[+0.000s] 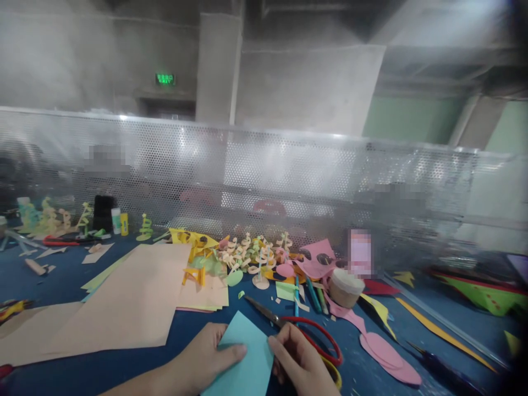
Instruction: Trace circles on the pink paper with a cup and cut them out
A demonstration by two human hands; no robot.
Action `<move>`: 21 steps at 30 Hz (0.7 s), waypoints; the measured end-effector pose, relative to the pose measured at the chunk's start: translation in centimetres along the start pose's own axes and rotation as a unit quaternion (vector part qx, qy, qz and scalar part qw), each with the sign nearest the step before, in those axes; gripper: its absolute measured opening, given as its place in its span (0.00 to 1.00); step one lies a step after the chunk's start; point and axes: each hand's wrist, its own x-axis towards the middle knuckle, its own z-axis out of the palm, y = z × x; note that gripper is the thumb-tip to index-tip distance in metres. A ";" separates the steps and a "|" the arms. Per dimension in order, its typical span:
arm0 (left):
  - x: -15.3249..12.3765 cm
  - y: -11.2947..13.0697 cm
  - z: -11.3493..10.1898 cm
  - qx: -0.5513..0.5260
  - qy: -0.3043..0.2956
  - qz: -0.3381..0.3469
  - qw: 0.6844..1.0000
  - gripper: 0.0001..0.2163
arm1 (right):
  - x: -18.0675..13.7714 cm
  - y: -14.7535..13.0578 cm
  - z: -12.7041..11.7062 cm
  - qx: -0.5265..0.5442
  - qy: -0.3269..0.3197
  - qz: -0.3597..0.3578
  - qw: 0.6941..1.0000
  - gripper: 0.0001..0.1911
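At the bottom of the view both my hands grip a folded light-blue sheet of paper over the blue table. My left hand pinches its left edge with the thumb lying on top. My right hand has its fingers curled and pinches the right edge. Red-handled scissors lie on the table just behind my right hand, blades pointing back left.
Large beige sheets cover the table to the left. Small paper cut-out figures, pink paper shapes, pens and a tape roll lie behind. A perforated metal screen closes off the back of the table.
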 end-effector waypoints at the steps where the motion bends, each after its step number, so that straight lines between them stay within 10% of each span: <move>1: 0.0 0.0 0.0 0.006 0.007 -0.001 1.000 0.23 | 0.0 -0.1 -0.1 0.000 0.000 -0.004 1.000 0.26; 10: 0.2 0.1 0.2 -0.005 0.003 0.020 1.000 0.26 | 0.4 0.0 0.2 0.216 -0.025 0.072 0.973 0.22; 21: 0.2 -0.2 0.2 0.004 0.022 0.018 1.000 0.27 | 0.6 0.3 -0.2 0.168 -0.021 0.065 0.983 0.25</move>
